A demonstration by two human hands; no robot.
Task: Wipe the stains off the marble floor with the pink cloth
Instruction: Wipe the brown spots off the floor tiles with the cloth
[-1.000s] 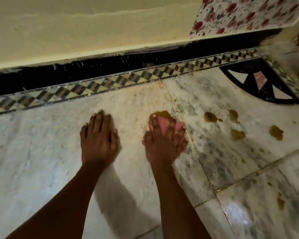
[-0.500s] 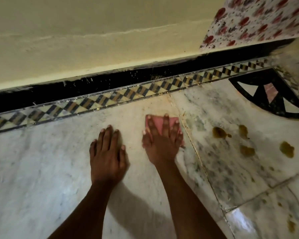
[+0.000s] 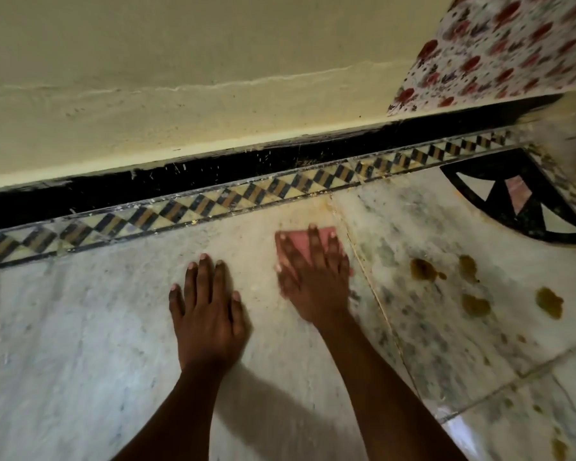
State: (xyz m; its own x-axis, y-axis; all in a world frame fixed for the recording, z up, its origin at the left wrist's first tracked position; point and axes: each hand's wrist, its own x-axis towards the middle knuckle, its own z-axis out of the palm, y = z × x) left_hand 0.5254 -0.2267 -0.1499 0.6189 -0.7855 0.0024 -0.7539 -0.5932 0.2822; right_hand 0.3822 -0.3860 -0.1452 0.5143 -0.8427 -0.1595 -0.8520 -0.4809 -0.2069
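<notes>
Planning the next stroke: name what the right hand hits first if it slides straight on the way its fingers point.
Probably the checkered border strip, past bare marble floor; right hand presses pink cloth.

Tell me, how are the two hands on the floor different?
The right hand presses on the pink cloth; the left hand lies on bare marble floor. The right hand looks blurred, the left hand sharp. The right hand is nearer the brown stains. Both lie flat, fingers toward the wall.
</notes>
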